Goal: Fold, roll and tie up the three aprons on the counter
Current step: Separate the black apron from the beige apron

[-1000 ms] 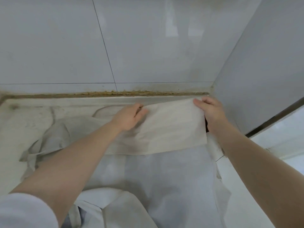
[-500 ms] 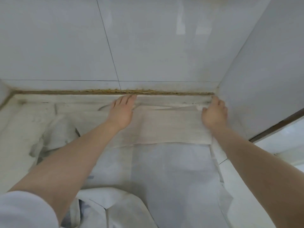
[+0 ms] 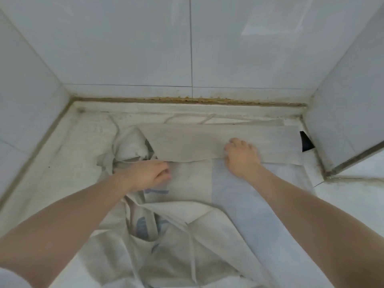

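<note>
- Compared with half a second ago, both hands have been drawn back from the far wall: the left hand (image 3: 150, 173) is now placed at the left edge of the spread apron (image 3: 239, 192), and the right hand (image 3: 242, 155) is laid over the near edge of the folded band (image 3: 207, 142).
- The left fingers are curled over the cloth's left edge; whether that edge is pinched cannot be told. The right fingers are bent, with knuckles raised and tips pressed on the band.
- The spread apron is laid flat at the middle of the table (image 3: 62, 163), its far part folded back toward the person as a straight strip.
- A crumpled apron (image 3: 128, 144) is bunched just left of the band; another apron (image 3: 176, 242) is heaped at the near edge, touching the spread one.
- The table is closed in by tiled walls (image 3: 124, 48) on three sides; bare surface is seen at the left.
- Blue print is seen on the cloth, but it cannot be read.
</note>
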### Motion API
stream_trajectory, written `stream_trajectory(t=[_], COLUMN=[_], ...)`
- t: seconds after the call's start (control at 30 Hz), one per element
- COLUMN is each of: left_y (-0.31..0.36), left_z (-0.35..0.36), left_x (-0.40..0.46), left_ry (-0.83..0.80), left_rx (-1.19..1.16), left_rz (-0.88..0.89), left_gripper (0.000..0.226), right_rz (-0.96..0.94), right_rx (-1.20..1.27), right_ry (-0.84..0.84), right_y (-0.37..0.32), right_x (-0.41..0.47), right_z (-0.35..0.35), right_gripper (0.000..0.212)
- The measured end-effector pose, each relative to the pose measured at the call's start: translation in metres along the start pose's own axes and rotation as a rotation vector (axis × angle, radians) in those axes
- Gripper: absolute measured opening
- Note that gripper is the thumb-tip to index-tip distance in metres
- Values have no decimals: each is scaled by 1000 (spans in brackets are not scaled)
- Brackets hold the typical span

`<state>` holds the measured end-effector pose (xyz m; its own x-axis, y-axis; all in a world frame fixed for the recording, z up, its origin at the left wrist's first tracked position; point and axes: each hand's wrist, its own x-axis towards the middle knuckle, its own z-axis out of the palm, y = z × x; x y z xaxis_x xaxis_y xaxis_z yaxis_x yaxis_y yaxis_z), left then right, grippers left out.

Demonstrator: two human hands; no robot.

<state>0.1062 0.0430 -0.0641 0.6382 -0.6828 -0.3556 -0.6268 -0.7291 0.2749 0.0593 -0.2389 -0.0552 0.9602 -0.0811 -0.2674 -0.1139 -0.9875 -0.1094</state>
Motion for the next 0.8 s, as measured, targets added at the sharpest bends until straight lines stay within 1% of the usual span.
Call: stream_trajectory(t=[0.03, 0.07, 0.1, 0.13, 0.17, 0.2, 0.27, 0.33, 0.37, 0.4, 0.43, 0.47, 0.5, 0.53, 0.57, 0.6, 0.63, 0.67, 0.7, 0.73, 0.77, 0.8], left_y=[-4, -8, -14, -19, -24, -27, -31, -33, -32, -31, -30, -27, -25, -24, -20, -22, -23, -27, -30, -30, -28, -22], left_z=[6, 12, 18, 24, 28, 31, 35, 35, 33, 30, 28, 26, 24, 21, 14, 10, 3, -1, -5, -7, -7, -5], left_x=[-9, -20, -26, -32, -36, -39, -43, -44, -45, -46, -48, -49, -49, -50, -50, -48, -47, -44, -42, -41, -40, -40], left_ry=[-95, -142, -178, -201, -204, -207, -173, -100, -54, 30, 159, 337, 510, 652, 738, 762, 743, 662, 540, 409, 296, 217], left_rx=[-35, -62, -64, -38, 5, 46, 129, 264, 307, 292, 218, 135, 84, 52, 35, 1, -67, -157, -272, -453, -708, -984], left_rz=[-19, -21, -9, 24, 65, 99, 165, 191, 182, 170, 167, 186, 182, 153, 82, -34, -183, -368, -551, -690, -788, -862], left_gripper=[83, 94, 101, 103, 100, 89, 64, 47, 40, 34, 31, 29, 28, 27, 25, 22, 20, 27, 41, 54, 62, 65], right_rz=[-169, -322, -449, -531, -572, -580, -543, -492, -458, -422, -383, -343, -297, -241, -174, -101, -35, 16, 60, 89, 91, 69], right_rx=[132, 218, 245, 228, 204, 176, 128, 48, 4, -27, -42, -36, -13, 37, 125, 253, 386, 506, 604, 692, 765, 830], right_ry=[37, 11, -41, -92, -131, -165, -228, -272, -289, -291, -273, -234, -202, -185, -185, -203, -225, -246, -264, -282, -294, -304], right_y=[-14, -32, -47, -62, -73, -83, -96, -107, -115, -123, -131, -138, -144, -147, -147, -144, -138, -132, -125, -120, -117, -115], right_x=[-7, -18, -28, -38, -47, -54, -64, -69, -71, -72, -71, -69, -66, -63, -59, -56, -53, -49, -46, -45, -43, -42], right_z=[-1, 0, 0, 3, 7, 11, 20, 30, 35, 40, 44, 44, 43, 39, 35, 29, 22, 15, 8, 3, -2, -6], right_gripper=[30, 25, 21, 17, 16, 21, 42, 63, 71, 72, 64, 51, 37, 28, 25, 25, 27, 29, 33, 38, 42, 45])
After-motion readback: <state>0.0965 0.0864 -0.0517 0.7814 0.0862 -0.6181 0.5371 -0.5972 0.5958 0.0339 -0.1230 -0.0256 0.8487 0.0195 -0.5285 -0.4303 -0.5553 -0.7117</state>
